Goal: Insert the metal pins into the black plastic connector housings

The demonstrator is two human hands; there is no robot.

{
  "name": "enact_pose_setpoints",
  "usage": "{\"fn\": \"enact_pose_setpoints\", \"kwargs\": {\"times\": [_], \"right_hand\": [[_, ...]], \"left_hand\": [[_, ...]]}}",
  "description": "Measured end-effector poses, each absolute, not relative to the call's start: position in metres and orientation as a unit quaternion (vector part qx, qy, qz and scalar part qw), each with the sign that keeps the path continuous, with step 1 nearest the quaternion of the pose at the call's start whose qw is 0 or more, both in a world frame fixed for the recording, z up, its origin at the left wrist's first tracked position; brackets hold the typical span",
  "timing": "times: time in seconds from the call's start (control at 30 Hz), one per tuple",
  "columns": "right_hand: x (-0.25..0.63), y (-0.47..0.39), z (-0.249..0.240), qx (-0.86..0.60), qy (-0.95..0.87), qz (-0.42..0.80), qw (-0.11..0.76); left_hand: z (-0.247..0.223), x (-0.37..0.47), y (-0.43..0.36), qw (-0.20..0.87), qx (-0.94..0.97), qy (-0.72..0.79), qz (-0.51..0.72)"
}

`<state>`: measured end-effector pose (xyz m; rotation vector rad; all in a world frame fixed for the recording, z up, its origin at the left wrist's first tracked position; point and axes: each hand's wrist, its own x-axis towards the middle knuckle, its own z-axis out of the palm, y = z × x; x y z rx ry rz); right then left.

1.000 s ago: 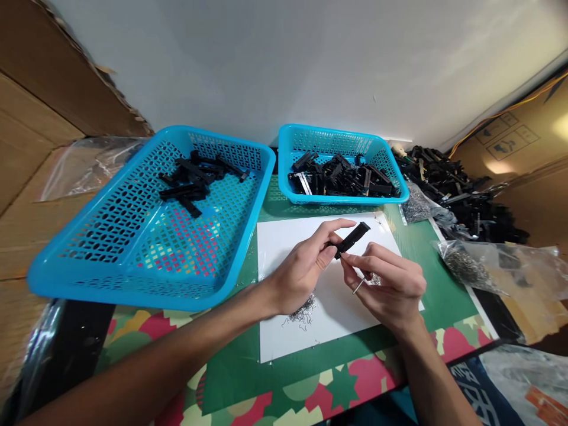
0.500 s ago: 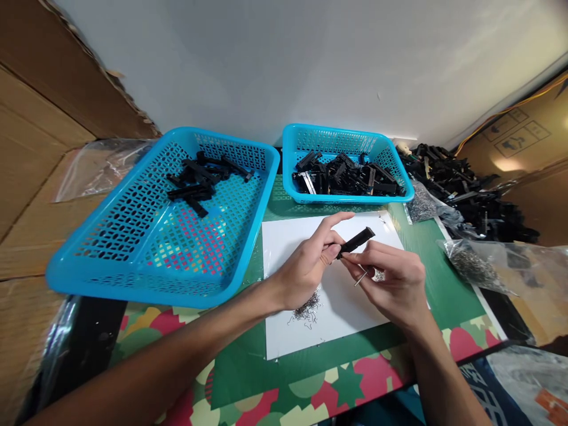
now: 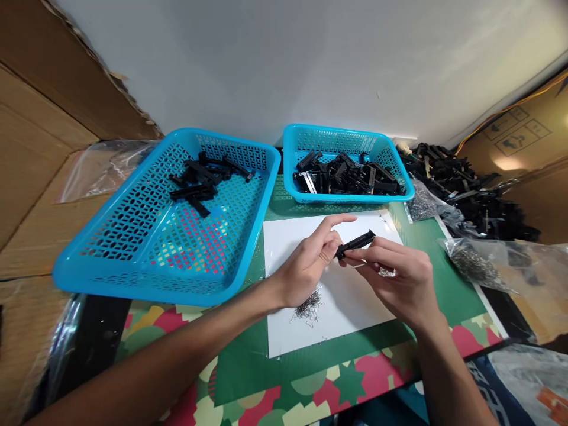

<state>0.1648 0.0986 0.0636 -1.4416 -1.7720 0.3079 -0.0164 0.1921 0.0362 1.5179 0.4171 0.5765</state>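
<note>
My left hand (image 3: 308, 260) pinches one end of a narrow black plastic part (image 3: 357, 242) between thumb and fingers, its index finger stretched out above. The part tilts up to the right over a white sheet (image 3: 284, 340). Close against its lower side, my right hand (image 3: 397, 275) is closed, with a thin metal rod (image 3: 357, 265) showing between its fingers. The rod's far end is hidden, so its contact with the part I cannot tell. Beneath my left wrist lies a pile of small bent wire pieces (image 3: 308, 305). More small metal pieces (image 3: 386, 272) show behind my right fingers.
A large blue basket (image 3: 106, 284) at the left holds several black parts (image 3: 199, 177). Another blue basket (image 3: 346, 200) at the back holds many more. To the right are a heap of black parts (image 3: 474, 192) and a clear bag of metal pieces (image 3: 473, 263). Cardboard (image 3: 35, 171) stands left.
The black part has turned about its length, so a grooved side now shows. The metal rod has swung from slanting down to nearly level. My right hand has shifted slightly right.
</note>
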Motion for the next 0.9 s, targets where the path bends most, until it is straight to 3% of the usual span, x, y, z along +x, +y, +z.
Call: {"fn": "enact_pose_setpoints", "kwargs": {"times": [0.2, 0.4, 0.9], "right_hand": [[0.172, 0.097, 0.057, -0.563, -0.738, 0.044, 0.370], [0.185, 0.100, 0.048, -0.600, -0.714, 0.052, 0.357], [0.189, 0.104, 0.063, -0.634, -0.687, 0.210, 0.286]], "left_hand": [[0.040, -0.016, 0.192, 0.656, 0.686, 0.199, 0.245], [0.034, -0.011, 0.192, 0.525, 0.769, 0.231, 0.281], [0.029, -0.007, 0.191, 0.483, 0.773, 0.286, 0.296]]}}
